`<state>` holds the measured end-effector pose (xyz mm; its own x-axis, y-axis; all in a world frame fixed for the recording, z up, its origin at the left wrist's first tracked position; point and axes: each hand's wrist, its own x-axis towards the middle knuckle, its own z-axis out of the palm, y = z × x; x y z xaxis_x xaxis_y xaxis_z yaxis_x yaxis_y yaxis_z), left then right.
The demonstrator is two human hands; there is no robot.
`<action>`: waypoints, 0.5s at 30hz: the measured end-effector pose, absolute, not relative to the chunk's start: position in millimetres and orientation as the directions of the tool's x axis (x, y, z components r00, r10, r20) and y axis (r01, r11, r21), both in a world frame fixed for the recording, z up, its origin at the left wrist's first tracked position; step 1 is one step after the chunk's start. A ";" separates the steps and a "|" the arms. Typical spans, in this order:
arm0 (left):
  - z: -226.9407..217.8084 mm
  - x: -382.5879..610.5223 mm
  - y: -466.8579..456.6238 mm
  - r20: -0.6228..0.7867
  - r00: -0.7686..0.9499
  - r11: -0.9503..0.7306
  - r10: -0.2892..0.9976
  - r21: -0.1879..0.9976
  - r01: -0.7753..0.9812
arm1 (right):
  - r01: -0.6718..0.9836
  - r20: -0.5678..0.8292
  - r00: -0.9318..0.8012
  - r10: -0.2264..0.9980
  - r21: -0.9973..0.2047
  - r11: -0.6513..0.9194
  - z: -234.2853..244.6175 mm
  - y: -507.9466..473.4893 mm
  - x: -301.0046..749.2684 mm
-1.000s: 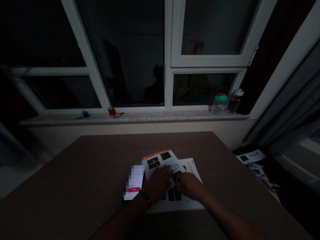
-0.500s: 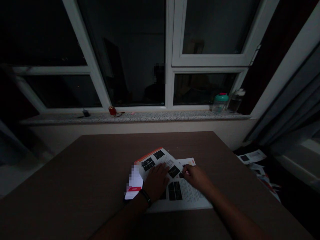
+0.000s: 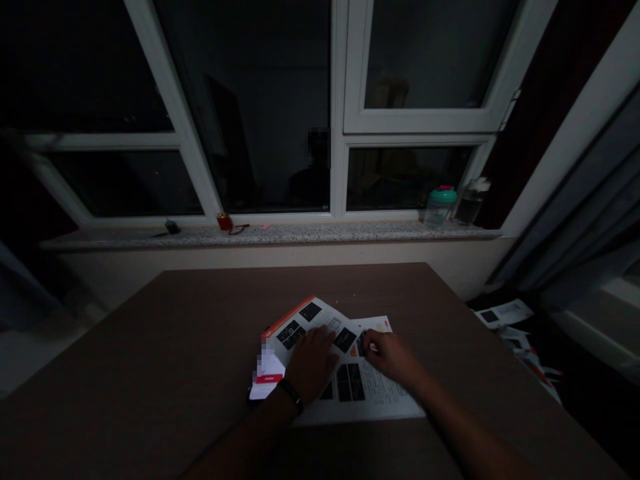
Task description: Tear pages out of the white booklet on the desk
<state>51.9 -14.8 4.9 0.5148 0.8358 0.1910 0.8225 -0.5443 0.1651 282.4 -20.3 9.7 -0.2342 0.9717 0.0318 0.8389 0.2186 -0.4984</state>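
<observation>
1. Leftward now reaches the orange-edged upper page of a printed leaflet, lying further over its neighbour than in the frame before, while the right hand sits about where it did.
2. Nearest, the left hand lies flat and palm down on that page, fingers loosely spread, gripping nothing. A black wristband circles its wrist.
3. The right hand's fingers draw narrow at the paper, beside a dark picture panel. Whether they pinch a page edge or only touch it, I cannot tell.
4. The leaflet lies open under both hands. Its lower sheet spreads toward the person, and a pale sheet with orange print shows behind the right hand. The pages overlap unevenly, and none is folded shut.
5. Just left, a pixelated white-and-red item touches the page corner; the blur hides what it is.
6. A brown tabletop carries all of this.
7. Farthest, a granite windowsill holds a small red object, a teal-lidded jar and a clear bottle. Loose printed sheets lie low on the right.
</observation>
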 end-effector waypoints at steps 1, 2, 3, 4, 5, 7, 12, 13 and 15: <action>6.7 52.1 -15.4 0.186 0.511 -0.540 0.839 0.168 0.825 | 0.822 0.035 -0.254 0.966 -0.518 0.235 9.6 -20.9 280.8; 7.9 52.3 -15.8 0.182 0.508 -0.536 0.842 0.170 0.827 | 0.810 0.036 -0.267 0.963 -0.533 0.245 9.2 -21.3 279.2; 8.6 52.2 -16.0 0.182 0.503 -0.530 0.845 0.169 0.831 | 0.801 0.034 -0.272 0.962 -0.546 0.246 8.7 -21.6 277.7; 8.8 52.1 -16.0 0.187 0.498 -0.527 0.847 0.167 0.833 | 0.794 0.029 -0.274 0.961 -0.557 0.243 8.2 -21.8 276.3; 8.6 51.9 -15.9 0.194 0.496 -0.527 0.846 0.164 0.834 | 0.792 0.024 -0.267 0.963 -0.564 0.234 7.7 -21.8 275.0; 8.0 51.5 -15.7 0.203 0.498 -0.530 0.843 0.156 0.834 | 0.812 0.025 -0.220 0.975 -0.550 0.197 6.9 -21.7 272.7; 10.3 52.6 -16.5 0.195 0.491 -0.519 0.849 0.136 0.844 | 0.867 0.023 -0.115 0.993 -0.486 0.112 7.4 -21.6 270.1; 11.5 53.0 -16.9 0.196 0.488 -0.516 0.851 0.134 0.846 | 0.864 0.013 -0.121 0.993 -0.490 0.112 7.7 -21.6 270.0; 13.7 53.8 -17.5 0.195 0.485 -0.514 0.852 0.134 0.847 | 0.860 0.001 -0.133 0.991 -0.497 0.116 8.2 -21.4 270.2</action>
<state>53.8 -17.5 13.7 0.4854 0.8522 0.1954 0.8475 -0.5135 0.1345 270.2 -21.4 8.2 -0.1333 0.9911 0.0009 0.8597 0.1161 -0.4974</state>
